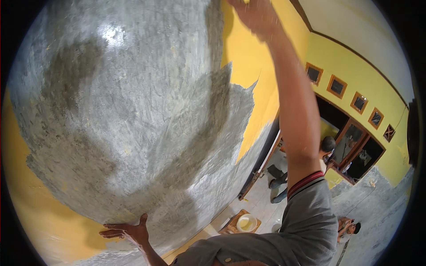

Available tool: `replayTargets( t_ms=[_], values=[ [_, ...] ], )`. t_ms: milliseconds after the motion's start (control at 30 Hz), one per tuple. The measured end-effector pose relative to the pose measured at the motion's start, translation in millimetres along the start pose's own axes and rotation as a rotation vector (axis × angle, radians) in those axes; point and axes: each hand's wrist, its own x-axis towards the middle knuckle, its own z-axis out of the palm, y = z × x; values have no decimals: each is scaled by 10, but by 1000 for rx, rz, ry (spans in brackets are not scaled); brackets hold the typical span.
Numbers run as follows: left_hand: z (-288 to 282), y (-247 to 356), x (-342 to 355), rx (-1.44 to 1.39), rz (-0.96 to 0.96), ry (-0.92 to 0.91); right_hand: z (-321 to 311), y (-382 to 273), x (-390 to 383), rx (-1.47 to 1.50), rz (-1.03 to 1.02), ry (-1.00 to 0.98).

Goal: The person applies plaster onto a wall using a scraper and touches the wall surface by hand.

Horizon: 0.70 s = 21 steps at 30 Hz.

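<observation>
My left hand point(131, 231) is low on the left, its thumb and fingers spread apart with nothing held. It is at the lower part of a grey, patchy wall surface point(146, 119), beside yellow paint point(57, 226); I cannot tell whether the fingertips touch. My right arm reaches up high, and my right hand point(257, 20) is at the top edge of the view in front of yellow wall point(248, 48). Its fingers are cut off and blurred, so whatever it might hold is hidden. The grey area has ragged edges where it meets the yellow, and my arm's shadow falls across it.
Below me, a white bucket point(246, 223) with pale contents stands on a small wooden stand point(229, 228). A person point(327, 146) is by the brown-framed window point(355, 146). Another person point(348, 227) is low at the right, near a half-grey, half-green wall point(368, 195).
</observation>
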Motion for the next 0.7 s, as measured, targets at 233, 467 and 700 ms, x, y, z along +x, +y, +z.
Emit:
replayTargets(
  t_ms=[233, 467, 700],
  values=[
    [33, -32, 0, -21, -99, -55, 703, 128, -1055, 151, -50, 93],
    [0, 3, -11, -50, -34, -49, 1558, 998, -5464, 308, 461, -488],
    [-451, 376, 520, 15, 286, 107, -116, 2068, -8780, -29, 261, -784]
  ],
)
